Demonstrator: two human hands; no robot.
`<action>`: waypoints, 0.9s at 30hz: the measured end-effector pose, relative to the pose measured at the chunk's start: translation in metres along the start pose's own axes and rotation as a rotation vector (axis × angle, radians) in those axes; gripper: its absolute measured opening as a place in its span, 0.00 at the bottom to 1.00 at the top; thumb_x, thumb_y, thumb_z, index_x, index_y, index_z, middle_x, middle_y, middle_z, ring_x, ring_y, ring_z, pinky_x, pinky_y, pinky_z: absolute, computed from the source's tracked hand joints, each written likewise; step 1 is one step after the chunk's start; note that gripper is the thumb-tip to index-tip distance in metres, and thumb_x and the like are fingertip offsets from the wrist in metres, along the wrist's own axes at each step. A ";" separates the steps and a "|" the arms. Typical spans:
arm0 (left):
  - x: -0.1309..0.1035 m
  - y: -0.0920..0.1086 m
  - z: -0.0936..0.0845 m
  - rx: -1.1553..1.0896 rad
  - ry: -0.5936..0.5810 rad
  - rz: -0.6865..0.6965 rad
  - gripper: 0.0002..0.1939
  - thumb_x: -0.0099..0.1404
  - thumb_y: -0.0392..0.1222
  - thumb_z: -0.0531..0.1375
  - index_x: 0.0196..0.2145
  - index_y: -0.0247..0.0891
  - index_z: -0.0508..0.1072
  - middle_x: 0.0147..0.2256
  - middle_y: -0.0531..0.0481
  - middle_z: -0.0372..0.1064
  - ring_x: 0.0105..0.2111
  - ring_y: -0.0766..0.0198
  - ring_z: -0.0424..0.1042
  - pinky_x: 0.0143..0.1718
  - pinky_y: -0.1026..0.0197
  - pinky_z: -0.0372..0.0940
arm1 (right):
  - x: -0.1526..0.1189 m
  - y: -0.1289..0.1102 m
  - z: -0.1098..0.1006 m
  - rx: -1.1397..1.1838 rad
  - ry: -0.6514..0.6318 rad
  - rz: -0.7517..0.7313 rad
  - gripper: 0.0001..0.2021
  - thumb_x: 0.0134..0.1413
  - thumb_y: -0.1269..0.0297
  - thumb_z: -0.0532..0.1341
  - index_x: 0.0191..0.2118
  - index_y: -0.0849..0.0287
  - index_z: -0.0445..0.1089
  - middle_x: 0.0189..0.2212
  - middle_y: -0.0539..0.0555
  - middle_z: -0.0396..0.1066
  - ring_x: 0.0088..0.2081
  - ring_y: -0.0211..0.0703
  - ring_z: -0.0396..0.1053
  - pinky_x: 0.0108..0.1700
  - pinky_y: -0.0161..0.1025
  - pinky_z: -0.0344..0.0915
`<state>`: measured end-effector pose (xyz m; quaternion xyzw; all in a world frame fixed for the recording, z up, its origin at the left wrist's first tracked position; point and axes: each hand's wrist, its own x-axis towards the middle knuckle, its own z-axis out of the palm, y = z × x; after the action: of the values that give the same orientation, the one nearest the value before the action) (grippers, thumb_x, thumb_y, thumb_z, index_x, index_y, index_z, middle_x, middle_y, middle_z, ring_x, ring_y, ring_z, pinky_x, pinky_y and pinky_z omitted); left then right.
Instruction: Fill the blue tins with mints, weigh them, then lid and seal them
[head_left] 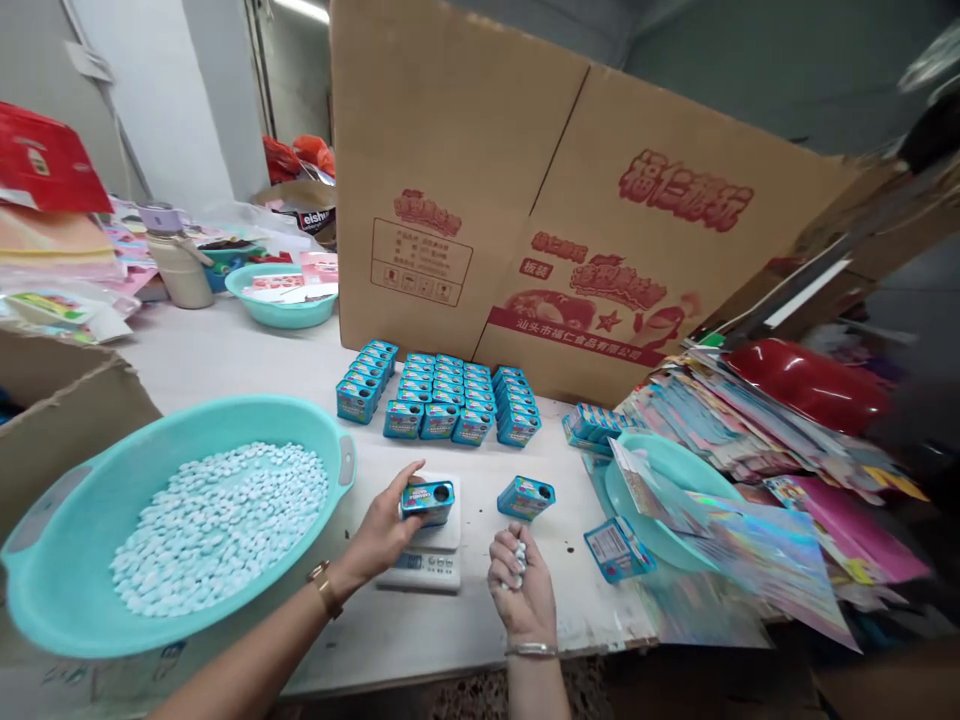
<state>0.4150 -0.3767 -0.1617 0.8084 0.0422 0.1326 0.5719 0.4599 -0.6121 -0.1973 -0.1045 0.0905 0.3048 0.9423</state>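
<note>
L hand (388, 524) gripping blue box (429, 497) @ L end.

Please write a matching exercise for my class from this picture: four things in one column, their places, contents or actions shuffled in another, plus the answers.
1 left hand
2 right hand
3 oval turquoise basin
4 large cardboard carton

A has pale tablets spread over its bottom
B stands behind rows of small blue boxes
C grips one blue box
D curls around some tablets

Pairs: 1-C, 2-D, 3-A, 4-B
</note>
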 end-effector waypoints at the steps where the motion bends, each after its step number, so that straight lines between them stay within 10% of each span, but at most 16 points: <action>1: 0.004 -0.003 0.002 0.001 -0.024 0.001 0.34 0.58 0.35 0.60 0.62 0.41 0.59 0.53 0.44 0.69 0.52 0.56 0.70 0.57 0.52 0.62 | 0.003 -0.001 0.002 -0.008 0.012 -0.012 0.06 0.57 0.69 0.64 0.34 0.60 0.66 0.22 0.42 0.61 0.18 0.26 0.57 0.16 0.24 0.49; 15: 0.035 0.022 0.002 0.416 -0.115 0.300 0.36 0.48 0.47 0.72 0.54 0.39 0.69 0.51 0.41 0.68 0.52 0.48 0.66 0.55 0.45 0.61 | 0.078 0.034 0.111 -0.312 0.197 -0.366 0.12 0.56 0.58 0.63 0.28 0.57 0.60 0.18 0.39 0.54 0.15 0.27 0.49 0.15 0.26 0.45; 27: 0.036 0.014 0.006 0.211 -0.178 0.238 0.18 0.53 0.37 0.68 0.43 0.40 0.76 0.41 0.48 0.72 0.43 0.57 0.70 0.46 0.58 0.65 | 0.082 0.059 0.120 -0.594 0.191 -0.567 0.15 0.53 0.54 0.64 0.27 0.59 0.64 0.20 0.44 0.61 0.22 0.31 0.61 0.26 0.31 0.60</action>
<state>0.4497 -0.3796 -0.1445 0.8717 -0.0907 0.1221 0.4659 0.5028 -0.4897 -0.1094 -0.4203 0.0531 0.0352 0.9052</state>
